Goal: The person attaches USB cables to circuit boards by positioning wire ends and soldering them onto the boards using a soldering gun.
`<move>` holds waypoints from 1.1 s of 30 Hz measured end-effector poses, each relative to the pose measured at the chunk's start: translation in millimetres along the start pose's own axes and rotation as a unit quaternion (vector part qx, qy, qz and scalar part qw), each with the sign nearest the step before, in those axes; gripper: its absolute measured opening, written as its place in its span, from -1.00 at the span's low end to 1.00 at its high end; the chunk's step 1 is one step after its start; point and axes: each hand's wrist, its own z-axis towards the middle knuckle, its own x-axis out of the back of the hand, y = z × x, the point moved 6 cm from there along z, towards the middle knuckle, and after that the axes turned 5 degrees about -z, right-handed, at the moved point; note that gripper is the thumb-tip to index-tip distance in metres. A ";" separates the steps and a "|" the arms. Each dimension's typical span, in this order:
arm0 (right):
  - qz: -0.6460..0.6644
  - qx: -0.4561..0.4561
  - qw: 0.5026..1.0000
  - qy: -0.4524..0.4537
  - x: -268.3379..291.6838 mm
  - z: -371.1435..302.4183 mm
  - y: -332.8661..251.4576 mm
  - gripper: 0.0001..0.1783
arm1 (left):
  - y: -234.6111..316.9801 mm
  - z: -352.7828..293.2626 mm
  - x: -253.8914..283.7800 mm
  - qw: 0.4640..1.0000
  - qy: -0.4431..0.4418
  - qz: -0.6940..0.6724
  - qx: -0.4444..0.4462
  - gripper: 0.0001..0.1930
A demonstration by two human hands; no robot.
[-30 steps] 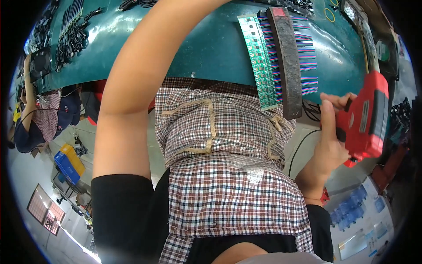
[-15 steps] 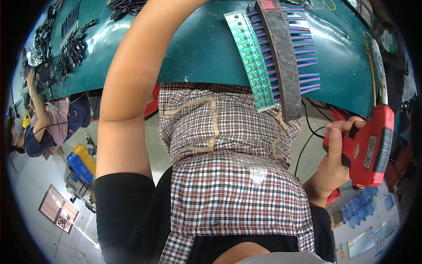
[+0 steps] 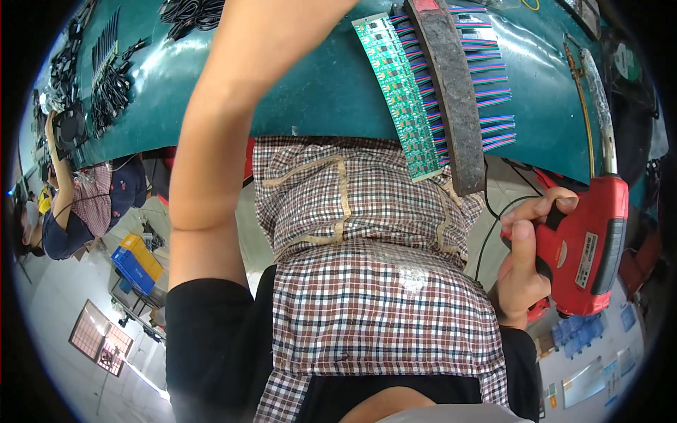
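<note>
My right hand point(image 3: 523, 271), at the right beside the table's near edge, grips a red soldering gun point(image 3: 575, 257) with a black rubber-like back. From its front a silver barrel and a thin coppery feed tube point(image 3: 587, 113) point away over the table. My left forearm point(image 3: 229, 113) reaches across the table and leaves through the top edge, so my left hand is out of sight. Between the arms lies a row of green circuit boards point(image 3: 400, 99), overhanging the near edge. Striped thin wires point(image 3: 493, 92) run from the boards under a rough dark bar point(image 3: 455, 99).
The green table point(image 3: 317, 92) bends across the top. Black cable bundles point(image 3: 113, 99) lie at the far left, with more cables point(image 3: 190, 14) at the top. A co-worker point(image 3: 77, 197) is at the left edge. Blue and yellow bins point(image 3: 137, 264) stand lower left.
My left forearm has swung rightward at the top, and its elbow has come nearer to me. The soldering gun in my right hand has shifted slightly left and nearer. Boards and bar stay put.
</note>
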 end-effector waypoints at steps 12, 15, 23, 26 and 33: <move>0.085 0.017 0.986 -0.144 -24.6 -9.0 0.0 -0.43 | -38.0 -83.1 -5.9 0.994 0.067 -0.084 0.036 -0.86; 0.047 -0.045 0.986 -0.152 -24.9 -13.5 -5.9 -0.41 | -37.5 -83.1 -9.0 0.996 0.072 -0.055 0.000 -0.85; 0.073 -0.127 0.981 -0.130 -22.5 -19.2 -1.2 -0.19 | -38.8 -81.0 -11.4 0.993 0.106 -0.060 -0.002 -0.90; 0.094 -0.108 0.979 -0.147 -21.3 -16.5 -4.3 -0.29 | -38.9 -79.5 -12.8 0.993 0.099 -0.064 -0.005 -0.89; -0.120 0.000 0.970 -0.210 -17.7 -11.5 -7.0 -0.55 | -35.9 -81.3 -12.1 0.988 0.129 -0.079 -0.018 -0.90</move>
